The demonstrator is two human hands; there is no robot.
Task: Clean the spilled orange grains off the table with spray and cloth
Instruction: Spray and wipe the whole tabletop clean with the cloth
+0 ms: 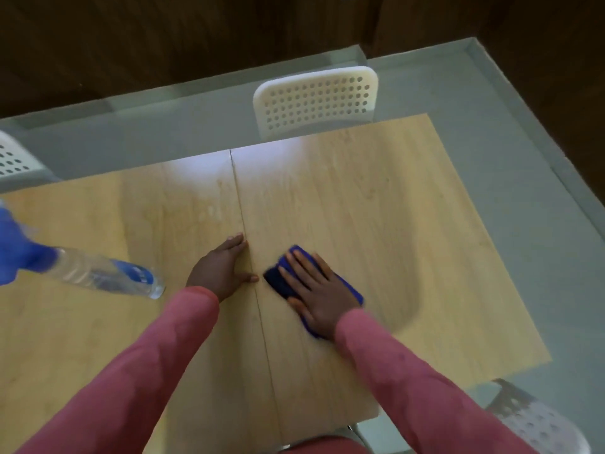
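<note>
The right hand (316, 291) is lying palm-down at the centre of the frame, slightly right of the table seam (248, 257). Its fingers are extended and spread, pointing toward the upper left of the frame, and are pressing flat on the blue cloth (281, 283). The grip is wide: no finger is curling round the cloth. The cloth is showing beyond the fingertips at the upper left and along the outer edge of the hand at the lower right; its edges are blurred.

The left hand (221, 268) is resting flat on the table (409, 224) just left of the seam, near the cloth but apart from it. Its fingers are straight and held together, pointing toward the top of the frame, with the thumb extended toward the seam. It is holding nothing.

Both forearms, in pink sleeves (157, 365), are entering from the bottom edge and converging toward the centre.

The spray bottle (108, 273) is standing at the left of the frame, well apart from both hands, with its blue head (16, 250) toward the left edge.

Orange grains cannot be made out on the wood surface.

A white perforated chair (316, 99) is standing beyond the far table edge at the upper centre.
</note>
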